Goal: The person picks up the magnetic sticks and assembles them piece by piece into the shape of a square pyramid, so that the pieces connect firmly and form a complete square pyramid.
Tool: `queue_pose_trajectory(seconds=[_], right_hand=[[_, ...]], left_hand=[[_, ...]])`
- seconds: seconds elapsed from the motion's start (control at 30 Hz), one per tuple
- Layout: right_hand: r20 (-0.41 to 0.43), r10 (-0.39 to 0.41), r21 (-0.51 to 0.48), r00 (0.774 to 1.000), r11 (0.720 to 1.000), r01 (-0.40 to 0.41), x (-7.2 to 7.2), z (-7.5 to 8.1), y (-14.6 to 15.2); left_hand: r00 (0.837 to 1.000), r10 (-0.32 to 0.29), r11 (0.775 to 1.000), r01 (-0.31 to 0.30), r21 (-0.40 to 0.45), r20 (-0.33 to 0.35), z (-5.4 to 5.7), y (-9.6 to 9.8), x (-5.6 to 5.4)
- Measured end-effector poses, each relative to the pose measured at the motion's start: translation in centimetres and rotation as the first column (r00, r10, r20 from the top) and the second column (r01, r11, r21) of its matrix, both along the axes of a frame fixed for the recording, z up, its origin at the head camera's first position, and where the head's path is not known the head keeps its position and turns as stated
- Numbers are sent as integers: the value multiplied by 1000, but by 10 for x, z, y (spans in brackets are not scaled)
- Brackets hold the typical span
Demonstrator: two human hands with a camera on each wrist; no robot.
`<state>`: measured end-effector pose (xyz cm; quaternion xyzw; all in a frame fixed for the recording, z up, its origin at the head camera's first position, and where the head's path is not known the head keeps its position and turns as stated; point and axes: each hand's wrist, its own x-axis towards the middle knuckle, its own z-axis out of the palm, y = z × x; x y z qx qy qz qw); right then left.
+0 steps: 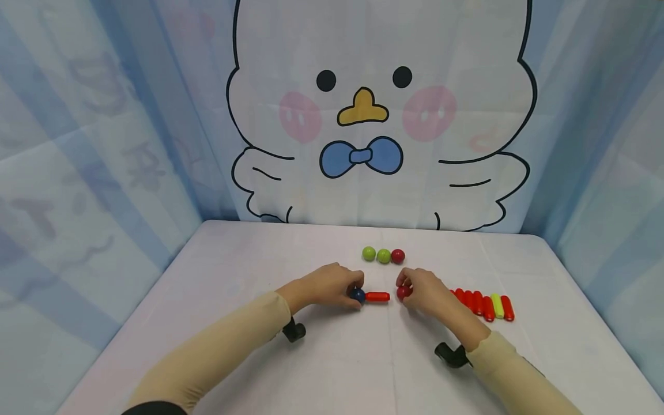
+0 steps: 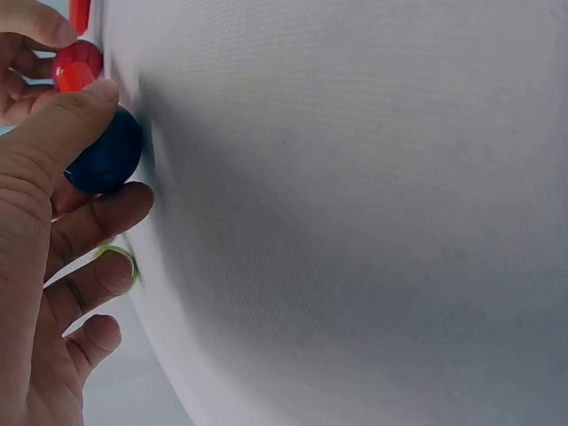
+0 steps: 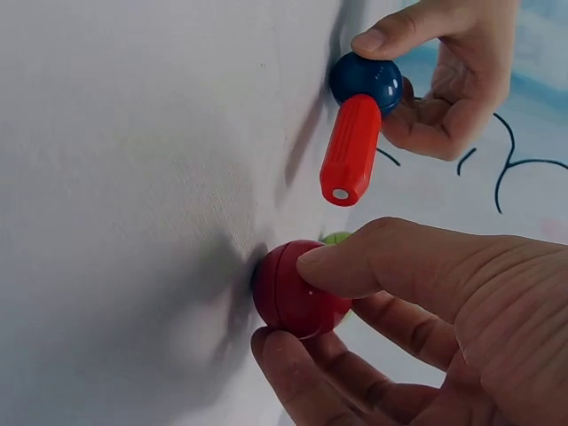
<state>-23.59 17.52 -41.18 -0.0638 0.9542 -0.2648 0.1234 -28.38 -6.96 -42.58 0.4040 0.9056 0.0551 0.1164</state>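
My left hand pinches a dark blue ball between thumb and fingers, low over the table. A red rod sticks out from that ball toward the right; a small silvery disc shows at its free end. A red ball with a seam line is held by the thumb and fingers of my right hand. In the head view a short gap lies between the red rod's free end and this red ball.
Behind the hands, two green balls and another red ball sit in a row. Right of my right hand lie several red rods and a yellow-green rod side by side, partly hidden by the hand. A printed curtain hangs behind the white table.
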Motion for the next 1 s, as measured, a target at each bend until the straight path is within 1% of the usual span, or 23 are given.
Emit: queue_pose_trajectory(seconds=[0.13, 0.33, 0.57, 0.67, 0.83, 1.0], right_hand=[[-12, 4, -1, 1000, 1000, -4, 4, 0, -1], [-46, 18, -6, 999, 1000, -18, 10, 0, -1], [-98, 13, -65, 995, 998, -19, 14, 0, -1], [-109, 7, -68, 994, 998, -15, 15, -1, -1], [-116, 5, -60, 993, 998, -12, 16, -1, 1], [-119, -7, -40, 993, 999, 3, 17, 2, 5]], left_hand=[[1000, -5, 1000, 5, 7, -6, -2, 0, 0], [1000, 2, 1000, -2, 19, -2, -4, 1, 1], [999, -20, 1000, 20, 6, -51, -4, 0, 1], [998, -22, 1000, 23, 5, -55, -5, 1, 0], [999, -23, 1000, 23, 3, -39, -4, 2, -1], [1000, -23, 998, 22, 56, 9, -1, 3, -1]])
